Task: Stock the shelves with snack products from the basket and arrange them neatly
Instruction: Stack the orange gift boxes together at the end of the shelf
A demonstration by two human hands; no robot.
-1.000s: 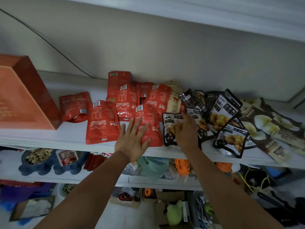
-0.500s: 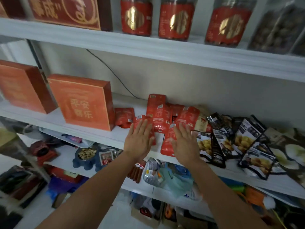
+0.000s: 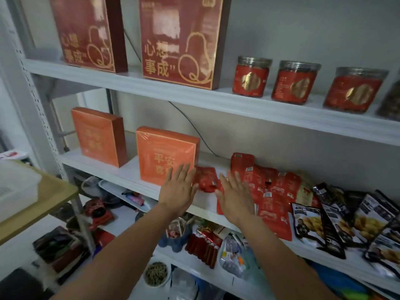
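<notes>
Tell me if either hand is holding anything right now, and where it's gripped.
Nothing is held. Both the left hand and the right hand are flat with straight fingers, by the red packets on the shelf.

Four boxes (image 3: 166, 156), three red jars (image 3: 295, 83)

Both hands (image 3: 178, 191) (image 3: 236, 197) reach forward, fingers straight.

Red snack pkts (image 3: 273, 210), white labels; black pkts (image 3: 307, 221) w/ yellow food pics; orange boxes (image 3: 160, 152), gold script; jars (image 3: 251, 80) red/gold labels; shelf (image 3: 127, 175) white.
</notes>
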